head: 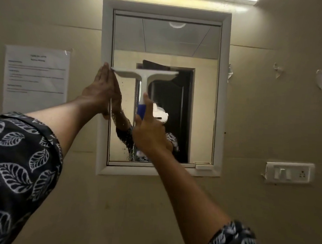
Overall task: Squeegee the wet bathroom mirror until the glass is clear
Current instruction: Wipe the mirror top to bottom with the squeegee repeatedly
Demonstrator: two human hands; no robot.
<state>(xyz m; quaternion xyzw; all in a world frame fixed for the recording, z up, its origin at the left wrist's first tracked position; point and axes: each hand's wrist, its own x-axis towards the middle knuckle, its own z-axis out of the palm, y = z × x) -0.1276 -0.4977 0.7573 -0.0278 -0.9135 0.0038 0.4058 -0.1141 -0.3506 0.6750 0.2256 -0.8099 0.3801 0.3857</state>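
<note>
White and blue, the squeegee (143,75) is lying with its blade across the left half of the mirror (202,105) at mid-height, the right hand (149,132) gripping its handle. The left hand (101,90), fingers straight, is pressing flat against the frame (106,37) just beside the blade's end, likely crowding the stroke or smearing glass. Drips (127,148) are streaking below. A notice (35,77) and switch plate (288,172) are flanking the mirror.
</note>
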